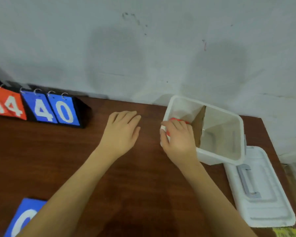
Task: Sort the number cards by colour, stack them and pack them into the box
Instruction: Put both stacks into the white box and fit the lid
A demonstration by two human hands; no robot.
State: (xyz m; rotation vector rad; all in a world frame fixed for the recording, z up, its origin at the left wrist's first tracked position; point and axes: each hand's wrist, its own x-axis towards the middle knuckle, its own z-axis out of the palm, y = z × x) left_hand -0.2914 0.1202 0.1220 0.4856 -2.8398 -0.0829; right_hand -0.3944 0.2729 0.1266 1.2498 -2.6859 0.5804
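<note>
Your right hand [178,135] is curled over the near-left rim of the white box [239,127], fingers closed around a stack of red cards [176,119] that you are lowering into the left compartment; only a sliver of red edge shows past your knuckles, so how many cards are in the stack is hard to say. A brown cardboard divider [199,127] stands upright in the box, and the right compartment looks empty. Your left hand [122,130] lies flat and open on the wooden table [75,159], palm down, holding nothing. The blue cards [24,218] wait at the near-left edge of the table, partly under your left forearm, well apart from the box. These cards are probably thin, stiff plastic: light, slick against one another, and likely to fan or slide if pinched at one corner. Take the blue stack by its two long edges, thumb on one side and fingers on the other, and square it on the table first. The lid [261,190] rests beside the box on the right, and the scoreboard stand [41,108] sits far left against the wall.
</note>
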